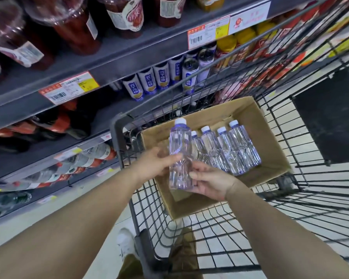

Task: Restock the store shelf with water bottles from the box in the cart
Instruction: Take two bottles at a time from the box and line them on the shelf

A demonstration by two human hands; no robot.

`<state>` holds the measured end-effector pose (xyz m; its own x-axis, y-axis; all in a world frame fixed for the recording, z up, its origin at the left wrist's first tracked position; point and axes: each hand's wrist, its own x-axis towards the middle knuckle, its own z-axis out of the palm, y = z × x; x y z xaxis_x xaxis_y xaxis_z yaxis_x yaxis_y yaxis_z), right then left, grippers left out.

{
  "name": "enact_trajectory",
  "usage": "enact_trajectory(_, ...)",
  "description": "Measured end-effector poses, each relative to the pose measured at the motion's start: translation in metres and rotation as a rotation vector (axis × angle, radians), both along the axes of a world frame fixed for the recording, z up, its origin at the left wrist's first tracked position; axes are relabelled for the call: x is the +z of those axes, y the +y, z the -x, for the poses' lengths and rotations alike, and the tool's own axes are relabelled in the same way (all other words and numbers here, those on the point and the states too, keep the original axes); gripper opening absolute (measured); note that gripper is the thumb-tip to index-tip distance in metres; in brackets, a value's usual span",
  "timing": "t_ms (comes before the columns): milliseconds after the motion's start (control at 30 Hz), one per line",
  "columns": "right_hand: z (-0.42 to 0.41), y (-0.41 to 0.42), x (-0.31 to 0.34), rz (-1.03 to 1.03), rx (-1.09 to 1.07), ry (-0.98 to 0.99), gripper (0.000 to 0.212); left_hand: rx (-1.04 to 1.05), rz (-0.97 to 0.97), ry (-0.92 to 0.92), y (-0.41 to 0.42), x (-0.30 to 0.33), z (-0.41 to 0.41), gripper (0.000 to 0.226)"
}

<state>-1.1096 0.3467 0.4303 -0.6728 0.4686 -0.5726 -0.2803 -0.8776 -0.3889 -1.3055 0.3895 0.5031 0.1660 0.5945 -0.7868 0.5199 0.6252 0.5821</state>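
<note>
A clear water bottle (179, 150) with a white cap is held upright above the cardboard box (266, 137) in the wire cart (302, 200). My left hand (159, 164) grips its middle from the left. Cupping the bottle's base from the right is my right hand (212, 182). Several more capped water bottles (230, 150) stand in a row inside the box, just behind the held one. The shelf unit (117, 57) rises to the left of the cart.
The shelves carry red drink bottles (73, 27) up top, blue-and-white cans (161, 77) in the middle, and more bottles (85, 160) low down. Price tags (69, 87) line the shelf edges. A dark panel (330, 115) lies right of the cart. My shoe (127, 244) is on the pale floor.
</note>
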Motion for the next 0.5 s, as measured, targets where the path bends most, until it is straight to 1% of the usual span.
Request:
enact_trajectory(33, 0.004, 0.002, 0.003, -0.029, 0.022, 0.026, 0.075, 0.068, 0.131, -0.126, 0.000, 0.000, 0.004, 0.074)
enact_trajectory(67, 0.009, 0.004, 0.007, -0.070, 0.060, 0.017, 0.069, 0.087, 0.213, -0.211, 0.000, 0.001, 0.008, 0.067)
enact_trajectory(100, 0.013, 0.007, 0.010, -0.113, 0.103, -0.035, 0.061, 0.089, 0.251, -0.268, 0.001, 0.001, 0.012, 0.061)
enact_trajectory(133, 0.017, 0.011, 0.014, -0.161, 0.147, -0.116, 0.052, 0.118, 0.262, -0.288, 0.002, 0.000, 0.016, 0.057)
enact_trajectory(167, 0.020, 0.015, 0.019, -0.196, 0.185, -0.226, 0.043, 0.174, 0.250, -0.275, 0.004, -0.001, 0.019, 0.053)
enact_trajectory(233, 0.024, 0.020, 0.023, -0.213, 0.227, -0.388, 0.037, 0.250, 0.186, -0.175, 0.005, -0.004, 0.022, 0.042)
enact_trajectory(300, 0.025, 0.019, 0.024, -0.191, 0.242, -0.415, 0.034, 0.225, 0.147, -0.080, 0.004, -0.008, 0.021, 0.037)
enact_trajectory(367, 0.026, 0.013, 0.024, -0.194, 0.260, -0.405, 0.037, 0.199, 0.151, -0.043, 0.002, -0.012, 0.018, 0.041)
enact_trajectory(433, 0.027, 0.006, 0.021, -0.169, 0.245, -0.366, 0.054, 0.158, 0.180, -0.047, 0.001, -0.013, 0.016, 0.049)
enact_trajectory(500, 0.028, 0.001, 0.018, -0.138, 0.205, -0.295, 0.066, 0.105, 0.223, -0.074, 0.001, -0.012, 0.015, 0.047)
